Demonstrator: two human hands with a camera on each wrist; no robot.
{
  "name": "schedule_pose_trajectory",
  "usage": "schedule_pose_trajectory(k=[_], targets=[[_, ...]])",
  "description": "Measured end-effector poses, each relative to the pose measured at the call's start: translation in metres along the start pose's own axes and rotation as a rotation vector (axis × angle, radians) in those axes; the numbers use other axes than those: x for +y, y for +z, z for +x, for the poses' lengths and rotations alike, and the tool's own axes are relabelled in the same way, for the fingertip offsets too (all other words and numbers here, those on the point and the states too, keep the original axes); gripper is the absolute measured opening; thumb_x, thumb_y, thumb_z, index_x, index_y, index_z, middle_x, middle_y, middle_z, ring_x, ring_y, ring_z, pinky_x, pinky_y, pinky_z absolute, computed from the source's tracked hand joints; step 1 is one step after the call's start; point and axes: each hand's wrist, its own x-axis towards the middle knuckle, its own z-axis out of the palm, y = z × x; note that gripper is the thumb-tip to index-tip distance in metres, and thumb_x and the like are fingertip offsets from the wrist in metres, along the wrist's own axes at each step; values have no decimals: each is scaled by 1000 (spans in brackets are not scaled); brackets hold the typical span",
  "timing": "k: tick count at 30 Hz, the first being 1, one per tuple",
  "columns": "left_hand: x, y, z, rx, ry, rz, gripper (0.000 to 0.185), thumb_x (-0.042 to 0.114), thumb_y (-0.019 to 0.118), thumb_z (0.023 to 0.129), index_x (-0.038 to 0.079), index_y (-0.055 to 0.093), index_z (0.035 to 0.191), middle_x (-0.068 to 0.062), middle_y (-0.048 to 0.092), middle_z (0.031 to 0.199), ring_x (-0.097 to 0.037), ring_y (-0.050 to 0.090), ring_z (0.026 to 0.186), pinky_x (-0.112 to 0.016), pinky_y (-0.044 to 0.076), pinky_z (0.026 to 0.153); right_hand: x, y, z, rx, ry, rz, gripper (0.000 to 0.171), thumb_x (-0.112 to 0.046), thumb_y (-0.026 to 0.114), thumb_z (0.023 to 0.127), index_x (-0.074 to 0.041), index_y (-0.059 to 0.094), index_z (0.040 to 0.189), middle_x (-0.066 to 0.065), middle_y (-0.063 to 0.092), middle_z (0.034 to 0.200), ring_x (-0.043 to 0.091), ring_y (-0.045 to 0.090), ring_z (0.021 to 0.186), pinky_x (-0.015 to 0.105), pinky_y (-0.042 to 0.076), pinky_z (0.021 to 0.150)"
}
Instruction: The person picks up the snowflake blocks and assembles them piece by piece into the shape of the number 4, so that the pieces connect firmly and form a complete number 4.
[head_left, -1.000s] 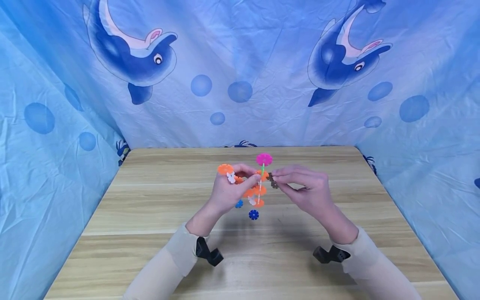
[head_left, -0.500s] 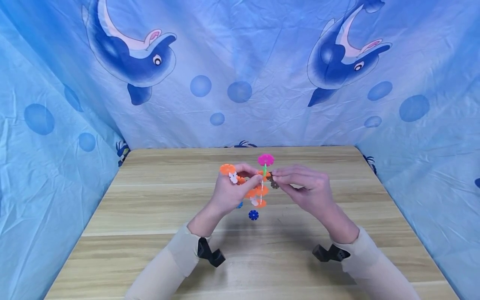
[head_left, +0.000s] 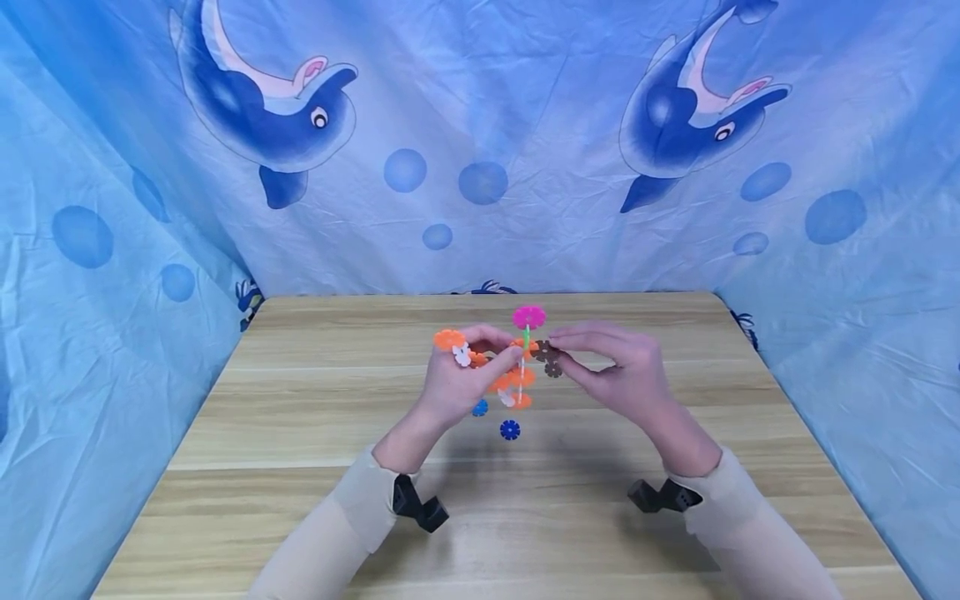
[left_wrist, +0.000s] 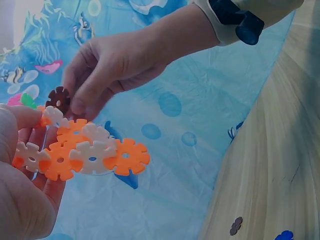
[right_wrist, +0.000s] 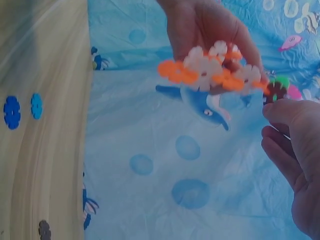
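My left hand (head_left: pixel 461 379) grips a structure of interlocking plastic snowflake discs. Orange discs (left_wrist: pixel 126 156) and white discs (left_wrist: pixel 93 157) form most of it. A pink disc (head_left: pixel 529 317) tops a green disc (head_left: pixel 527 337) at its far end. My right hand (head_left: pixel 618 367) is at the structure's right side, thumb and fingertips at the edge of a brown snowflake disc (left_wrist: pixel 58 100). This brown disc meets an orange disc; the joint between them is partly hidden. In the right wrist view, the thumb touches the brown disc's (right_wrist: pixel 276 93) lower edge.
On the wooden table (head_left: pixel 495 533) lie a dark blue disc (head_left: pixel 510 430), a lighter blue disc (head_left: pixel 480 407) and another brown disc (head_left: pixel 553 368). Blue curtains (head_left: pixel 465 100) with dolphin prints stand behind and at both sides.
My right fingers have shifted slightly outward, so more of the brown disc shows beside the structure. The left hand and the structure have barely moved.
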Motion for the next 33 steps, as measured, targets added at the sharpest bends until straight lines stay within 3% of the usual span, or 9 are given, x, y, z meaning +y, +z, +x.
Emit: schedule_pose_trajectory(k=[6, 10, 17, 27, 33], targets=[[1, -3, -1, 11, -14, 25, 15, 25, 76, 88, 12, 74, 96, -13, 75, 94, -17, 73, 79, -31, 63, 69, 21, 2, -8, -10, 141, -96, 21, -6, 84, 74, -12, 80, 94, 3, 80, 90, 19, 76, 82, 15, 58, 86], [2, -3, -3, 10, -13, 33, 16, 27, 77, 87, 13, 74, 95, -11, 75, 94, -18, 73, 80, -31, 63, 69, 37, 6, -18, -62, 266, -148, 17, -12, 81, 80, -17, 80, 96, 1, 80, 92, 16, 76, 84, 17, 58, 80], [0, -4, -4, 9, -2, 40, 14, 24, 77, 87, 12, 74, 94, -11, 75, 95, -17, 73, 81, -31, 63, 70, 63, 20, -37, -157, 402, -134, 18, -12, 78, 84, -14, 78, 101, 4, 79, 95, 19, 75, 79, 36, 64, 73], [1, -4, -6, 13, 14, 17, 13, 19, 76, 88, 9, 73, 95, -15, 75, 94, -16, 72, 79, -28, 62, 68, 89, 40, -60, -424, 620, -77, 24, -15, 74, 87, -9, 74, 111, 9, 76, 108, 23, 74, 93, 36, 64, 82], [1, -5, -9, 6, 26, 1, 13, 18, 76, 88, 8, 72, 95, -16, 74, 93, -16, 72, 80, -30, 63, 70, 96, 54, -75, -561, 680, -86, 30, -18, 72, 87, -10, 71, 116, 10, 74, 115, 25, 70, 100, 38, 63, 86]])
